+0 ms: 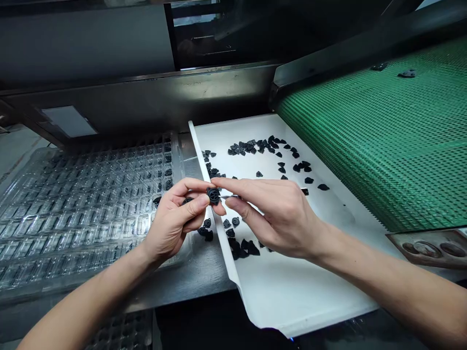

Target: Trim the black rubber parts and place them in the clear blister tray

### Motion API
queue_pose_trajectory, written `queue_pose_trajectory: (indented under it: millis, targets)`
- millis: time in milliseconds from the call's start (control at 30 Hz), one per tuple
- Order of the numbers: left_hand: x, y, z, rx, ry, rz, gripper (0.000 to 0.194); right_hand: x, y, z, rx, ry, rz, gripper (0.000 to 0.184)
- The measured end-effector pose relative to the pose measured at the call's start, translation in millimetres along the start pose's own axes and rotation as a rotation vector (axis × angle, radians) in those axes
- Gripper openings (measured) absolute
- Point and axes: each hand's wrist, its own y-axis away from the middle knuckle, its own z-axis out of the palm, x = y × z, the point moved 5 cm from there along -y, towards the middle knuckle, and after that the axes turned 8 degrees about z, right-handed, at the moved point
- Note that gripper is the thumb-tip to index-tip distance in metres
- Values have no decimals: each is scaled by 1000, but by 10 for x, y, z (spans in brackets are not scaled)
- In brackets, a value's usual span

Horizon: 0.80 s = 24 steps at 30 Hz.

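Between the thumb and fingers of my left hand [178, 214], a small round-faced black part [213, 195] with lobed edges is pinched. A second black part [188, 200] shows tucked behind the same thumb. My right hand [280, 211] is closed around a thin pointed metal tool [226, 197]; its tip meets the edge of the pinched part. Most of the tool is hidden by the fingers. Both hands are above the raised edge of a white tray [302, 296]. Several loose black parts [242, 248] lie on the tray below my right hand.
Left of the tray, a clear plastic blister tray [87, 194] with many pockets rests on a metal table [207, 277]; black parts sit in its right-hand column. A green mesh conveyor belt [365, 126] runs along the right, carrying a few black parts [406, 73]. More parts [251, 146] are scattered toward the back.
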Motion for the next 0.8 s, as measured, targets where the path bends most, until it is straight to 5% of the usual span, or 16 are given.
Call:
queue_pose_trajectory:
  millis: [800]
  targets:
    - [9, -5, -15, -47, 30, -13, 16, -29, 1, 6, 10, 28, 5, 31]
